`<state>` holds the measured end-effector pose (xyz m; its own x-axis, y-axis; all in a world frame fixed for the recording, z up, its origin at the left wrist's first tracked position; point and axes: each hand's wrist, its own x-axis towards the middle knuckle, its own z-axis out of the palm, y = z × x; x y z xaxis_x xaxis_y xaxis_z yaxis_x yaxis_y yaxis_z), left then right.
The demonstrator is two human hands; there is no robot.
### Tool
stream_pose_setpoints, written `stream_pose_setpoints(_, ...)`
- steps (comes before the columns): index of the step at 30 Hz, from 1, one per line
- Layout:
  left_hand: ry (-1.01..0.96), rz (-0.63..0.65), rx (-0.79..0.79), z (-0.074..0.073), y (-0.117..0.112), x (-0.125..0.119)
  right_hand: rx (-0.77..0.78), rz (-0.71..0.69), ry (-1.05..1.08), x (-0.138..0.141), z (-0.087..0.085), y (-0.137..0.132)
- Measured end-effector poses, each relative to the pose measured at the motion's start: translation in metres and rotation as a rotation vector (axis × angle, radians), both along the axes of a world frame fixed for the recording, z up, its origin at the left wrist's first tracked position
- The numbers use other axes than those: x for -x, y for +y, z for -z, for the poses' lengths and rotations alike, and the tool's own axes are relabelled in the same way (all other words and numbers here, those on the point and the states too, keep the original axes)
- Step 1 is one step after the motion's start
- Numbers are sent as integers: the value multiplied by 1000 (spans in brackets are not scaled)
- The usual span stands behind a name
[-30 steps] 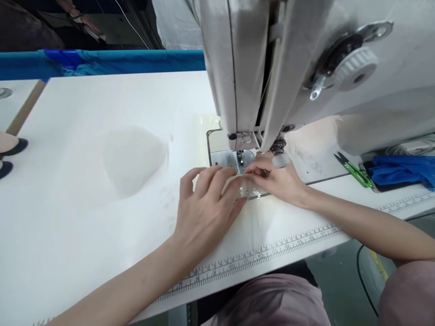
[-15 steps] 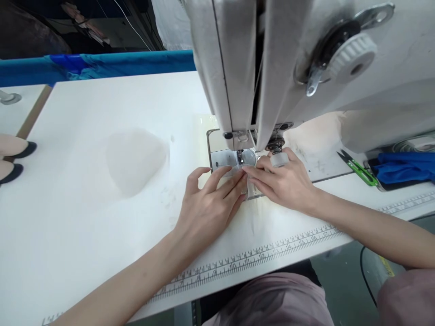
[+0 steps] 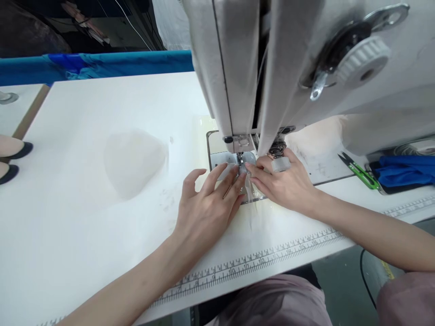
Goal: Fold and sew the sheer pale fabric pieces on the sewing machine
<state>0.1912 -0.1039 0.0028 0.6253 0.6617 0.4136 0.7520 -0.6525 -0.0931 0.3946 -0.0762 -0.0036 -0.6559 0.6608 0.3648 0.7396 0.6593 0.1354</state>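
Observation:
A thin translucent strip (image 3: pixel 249 192) lies at the needle of a sewing machine (image 3: pixel 234 68), running toward the table's front. My left hand (image 3: pixel 209 206) rests left of it with fingers spread, the fingertips on the metal needle plate and by the strip's edge. On the strip's right, the fingers of my right hand (image 3: pixel 283 183) are pressed together close to the presser foot (image 3: pixel 240 158) and appear to pinch it. How far the strip reaches under the foot is hard to make out.
A printed ruler (image 3: pixel 233 271) runs along the table's front edge. Green thread snips (image 3: pixel 360 172) lie to the right, beside blue cloth (image 3: pixel 404 170) in a dark tray. Two beige black-tipped objects (image 3: pixel 13 149) stick in at the left.
My left fingertips have shifted slightly, and more of the translucent strip shows between my hands. The view of the machine has moved a little; my right hand stays near the presser foot.

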Motion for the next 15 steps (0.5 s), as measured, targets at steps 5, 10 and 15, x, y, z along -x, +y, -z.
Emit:
stream_pose_setpoints(5,22,-19,-8,-1,-1,-2,-49,-19,6,0,-1,1)
stream_pose_setpoints(10,3,-24,2,-1,-2,-3,-86,-25,11,-1,0,1)
stream_pose_setpoints(15,3,-34,5,-1,-3,-3,-95,-16,-1,-1,0,1)
